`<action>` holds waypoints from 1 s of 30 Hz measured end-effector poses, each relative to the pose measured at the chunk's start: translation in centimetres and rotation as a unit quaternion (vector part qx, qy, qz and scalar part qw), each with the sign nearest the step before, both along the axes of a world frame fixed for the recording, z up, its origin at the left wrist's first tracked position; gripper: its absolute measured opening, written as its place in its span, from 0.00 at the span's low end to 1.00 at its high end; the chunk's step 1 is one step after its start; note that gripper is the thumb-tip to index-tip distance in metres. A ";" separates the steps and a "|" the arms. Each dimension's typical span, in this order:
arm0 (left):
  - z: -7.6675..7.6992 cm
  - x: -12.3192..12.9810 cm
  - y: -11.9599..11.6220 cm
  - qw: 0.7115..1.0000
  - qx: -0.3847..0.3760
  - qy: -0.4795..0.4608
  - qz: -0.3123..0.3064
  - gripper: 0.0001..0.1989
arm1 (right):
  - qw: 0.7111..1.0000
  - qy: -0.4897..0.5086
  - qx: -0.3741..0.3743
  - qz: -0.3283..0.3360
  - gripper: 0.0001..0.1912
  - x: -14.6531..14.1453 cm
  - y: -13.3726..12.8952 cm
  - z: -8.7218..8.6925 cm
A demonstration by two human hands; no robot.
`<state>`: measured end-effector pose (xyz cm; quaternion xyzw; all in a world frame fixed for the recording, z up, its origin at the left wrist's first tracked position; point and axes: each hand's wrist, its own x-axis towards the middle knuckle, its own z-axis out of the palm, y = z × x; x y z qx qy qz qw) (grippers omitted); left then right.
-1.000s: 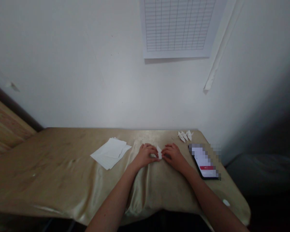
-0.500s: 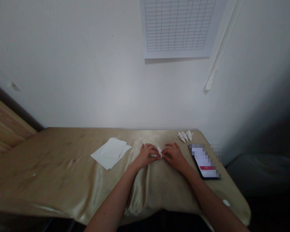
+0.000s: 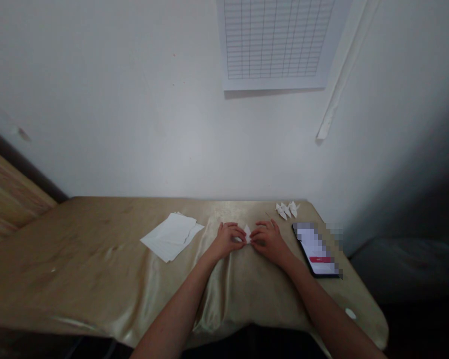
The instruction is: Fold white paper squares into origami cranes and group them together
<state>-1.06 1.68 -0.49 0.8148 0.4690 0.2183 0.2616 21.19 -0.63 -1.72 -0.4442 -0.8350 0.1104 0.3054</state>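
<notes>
Between my hands, low over the cloth-covered table [image 3: 108, 259], is a small folded piece of white paper [image 3: 247, 232] with a pointed tip facing the wall. My left hand [image 3: 229, 240] pinches its left side between thumb and fingers. From the other side, my right hand [image 3: 268, 240] grips the paper's right edge with curled fingers. The fingertips cover the lower part of the folds. To the left lies a loose stack of white paper sheets [image 3: 170, 235]. Several small folded paper figures [image 3: 287, 210] sit together near the back right corner.
A phone [image 3: 318, 252] with a lit screen lies right of my right hand. Near the right front edge is a small white piece [image 3: 350, 313]. The wall [image 3: 194, 149] rises behind the table, with a printed grid sheet [image 3: 275, 45] on it.
My hands have shifted slightly apart, and more of the folded paper's pointed tip shows between them. The stack, the phone and the paper figures have stayed put.
</notes>
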 end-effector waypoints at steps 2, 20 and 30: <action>0.0 0.0 -0.1 1.000 0.009 -0.006 0.001 0.03 | 1.000 0.009 -0.001 -0.002 0.07 0.0 0.1 0.1; -0.2 -0.2 0.0 0.999 0.044 0.004 -0.008 0.13 | 0.997 0.057 -0.034 -0.037 0.05 0.0 0.1 0.2; -0.7 0.0 -0.2 0.996 0.087 0.032 0.008 0.12 | 0.997 0.058 -0.004 -0.060 0.04 -0.2 0.0 -0.3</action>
